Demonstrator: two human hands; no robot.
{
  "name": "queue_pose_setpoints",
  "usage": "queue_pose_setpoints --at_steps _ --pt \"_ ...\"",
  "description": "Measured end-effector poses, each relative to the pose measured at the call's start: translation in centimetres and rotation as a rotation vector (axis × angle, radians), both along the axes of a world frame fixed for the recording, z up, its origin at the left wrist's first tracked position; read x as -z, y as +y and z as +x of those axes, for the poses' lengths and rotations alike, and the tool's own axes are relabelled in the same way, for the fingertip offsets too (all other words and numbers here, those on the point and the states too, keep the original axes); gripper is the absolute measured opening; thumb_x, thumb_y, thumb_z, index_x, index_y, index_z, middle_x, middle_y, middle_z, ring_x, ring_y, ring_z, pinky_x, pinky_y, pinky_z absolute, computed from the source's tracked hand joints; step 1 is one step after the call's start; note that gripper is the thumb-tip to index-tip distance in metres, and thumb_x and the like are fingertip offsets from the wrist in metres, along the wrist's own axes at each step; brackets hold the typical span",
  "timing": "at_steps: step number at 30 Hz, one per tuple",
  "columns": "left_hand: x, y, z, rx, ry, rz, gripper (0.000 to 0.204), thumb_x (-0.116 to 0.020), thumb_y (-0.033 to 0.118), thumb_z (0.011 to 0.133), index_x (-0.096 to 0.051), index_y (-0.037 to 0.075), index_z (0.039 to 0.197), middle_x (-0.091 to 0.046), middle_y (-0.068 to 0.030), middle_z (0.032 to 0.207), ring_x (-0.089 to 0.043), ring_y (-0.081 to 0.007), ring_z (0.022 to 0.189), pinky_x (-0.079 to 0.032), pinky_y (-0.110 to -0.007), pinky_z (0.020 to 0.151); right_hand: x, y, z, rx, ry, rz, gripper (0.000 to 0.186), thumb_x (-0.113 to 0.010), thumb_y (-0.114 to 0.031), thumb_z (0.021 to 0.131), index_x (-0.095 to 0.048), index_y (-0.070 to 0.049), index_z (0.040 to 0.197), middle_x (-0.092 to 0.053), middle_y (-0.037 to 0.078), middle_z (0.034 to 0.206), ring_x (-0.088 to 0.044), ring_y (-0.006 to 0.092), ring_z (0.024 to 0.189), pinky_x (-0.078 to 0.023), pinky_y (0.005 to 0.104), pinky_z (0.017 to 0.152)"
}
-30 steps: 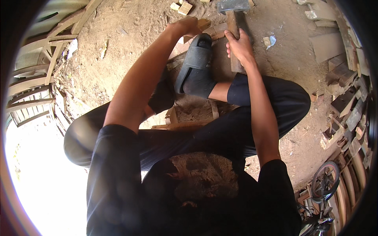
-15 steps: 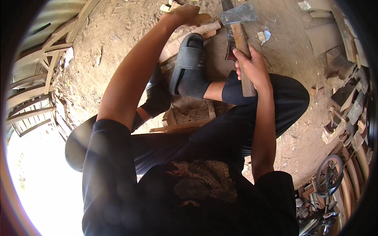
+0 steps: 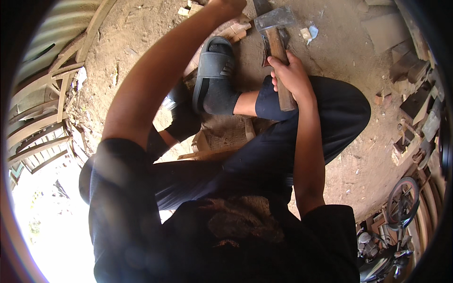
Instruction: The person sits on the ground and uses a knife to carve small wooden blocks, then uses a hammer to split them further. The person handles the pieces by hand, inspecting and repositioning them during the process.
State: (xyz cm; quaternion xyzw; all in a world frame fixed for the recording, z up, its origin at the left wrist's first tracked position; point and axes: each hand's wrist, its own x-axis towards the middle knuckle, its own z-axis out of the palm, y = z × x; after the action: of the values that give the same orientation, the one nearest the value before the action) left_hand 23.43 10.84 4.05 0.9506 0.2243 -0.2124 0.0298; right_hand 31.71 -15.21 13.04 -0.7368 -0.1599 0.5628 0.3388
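My right hand [image 3: 293,79] is closed around the wooden handle of a hatchet [image 3: 284,70], beside my bent right knee. The hatchet's broad grey metal head [image 3: 275,20] points away from me, above a dark, narrow object that it partly hides. My left arm stretches far forward, and my left hand [image 3: 230,6] is cut off by the upper edge, so its fingers are hidden. Just below that hand lie light wood blocks [image 3: 236,32] on the dirt, close to my grey slide sandal [image 3: 216,63].
A low wooden piece [image 3: 210,154] lies under my legs. Small wood scraps [image 3: 306,34] dot the dirt floor [image 3: 339,52]. Stacked offcuts [image 3: 415,118] line the right side, with a motorbike [image 3: 401,203] at lower right. Wooden slats [image 3: 40,125] stand on the left.
My left hand has moved farther forward, partly out of the upper edge. The hatchet stays in my right hand, and the whole view has shifted slightly.
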Motion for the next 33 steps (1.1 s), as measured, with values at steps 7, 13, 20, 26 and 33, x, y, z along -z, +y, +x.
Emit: queue_pose_setpoints --at_steps 7,13,20,26,33 --pt "-7.3 2.0 -6.9 -0.213 0.454 -0.474 0.050 -0.074 0.048 0.071 -0.072 0.002 0.091 -0.071 -0.0137 0.093 -0.066 -0.0253 0.094 -0.052 -0.041 0.081 0.3 0.2 -0.6 0.023 0.049 -0.003 0.022 -0.063 -0.024 0.090 -0.054 -0.007 0.102 -0.054 0.001 0.068 -0.052 0.0089 0.052 -0.046 0.0258 0.045" --pt "-7.0 2.8 -14.0 -0.426 0.509 -0.650 0.028 -0.072 0.020 0.077 -0.068 0.009 0.102 -0.070 -0.0141 0.088 -0.069 -0.0255 0.077 -0.056 -0.038 0.068 -0.3 1.0 -1.6 -0.039 0.064 -0.019 0.022 -0.063 -0.022 0.090 -0.054 -0.007 0.103 -0.055 0.001 0.069 -0.052 0.0086 0.052 -0.045 0.0257 0.044" --pt "-8.0 -4.0 -19.6 -0.040 -0.110 -0.129 0.024 -0.075 0.013 0.068 -0.067 0.011 0.090 -0.058 -0.0091 0.096 -0.064 -0.0316 0.087 -0.053 -0.043 0.076 -0.4 1.2 -3.8 -0.117 0.112 0.011 0.021 -0.062 -0.022 0.090 -0.053 -0.007 0.101 -0.054 0.001 0.067 -0.052 0.0088 0.051 -0.045 0.0258 0.043" --pt "-9.1 -4.8 -23.9 -0.464 -0.327 -0.242 0.034 -0.081 0.024 0.070 -0.063 0.004 0.092 -0.065 -0.0149 0.086 -0.066 -0.0286 0.078 -0.052 -0.038 0.068 -1.5 2.0 -5.7 -0.220 0.119 -0.009 0.028 -0.061 -0.020 0.089 -0.050 -0.002 0.108 -0.054 0.003 0.066 -0.052 0.0107 0.051 -0.045 0.0284 0.044" --pt "-6.9 -5.0 -25.9 -0.560 -0.508 -0.180 0.042 -0.082 0.025 0.069 -0.063 0.007 0.102 -0.066 -0.0132 0.088 -0.065 -0.0286 0.080 -0.051 -0.038 0.070 -1.6 2.1 -7.3 -0.278 0.176 -0.005 0.029 -0.061 -0.017 0.090 -0.050 -0.002 0.112 -0.053 0.002 0.065 -0.051 0.0100 0.050 -0.044 0.0277 0.043"
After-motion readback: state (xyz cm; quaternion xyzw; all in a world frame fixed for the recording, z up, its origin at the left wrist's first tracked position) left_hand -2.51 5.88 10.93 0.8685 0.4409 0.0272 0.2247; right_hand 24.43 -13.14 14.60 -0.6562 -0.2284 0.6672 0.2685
